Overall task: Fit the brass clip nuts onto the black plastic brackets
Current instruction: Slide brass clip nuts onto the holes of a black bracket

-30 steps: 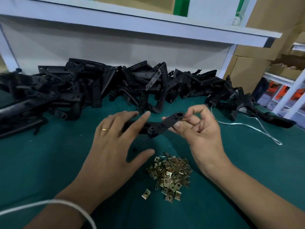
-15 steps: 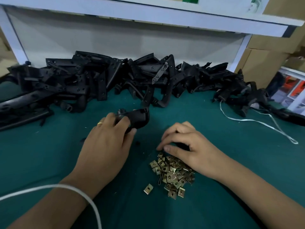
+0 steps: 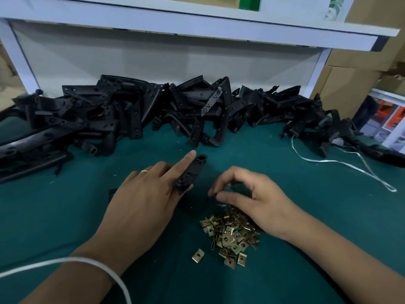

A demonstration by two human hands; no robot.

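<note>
My left hand (image 3: pixel 142 200) holds a black plastic bracket (image 3: pixel 190 173) between forefinger and thumb, its holed end pointing up and away. My right hand (image 3: pixel 247 198) hovers with curled fingers over the far edge of a pile of brass clip nuts (image 3: pixel 230 233) on the green mat. Thumb and forefinger are pinched close together; whether a nut sits between them is hidden. One loose clip nut (image 3: pixel 198 255) lies apart at the pile's left front.
A long heap of black brackets (image 3: pixel 135 115) runs along the back of the green table (image 3: pixel 65 216) under a white shelf (image 3: pixel 197 25). A white strap (image 3: pixel 341 163) trails at the right. Cardboard boxes (image 3: pixel 350 80) stand at the far right.
My right hand let go of the bracket and dropped onto the clip nut pile. My left hand kept the bracket and turned it so its end points away.
</note>
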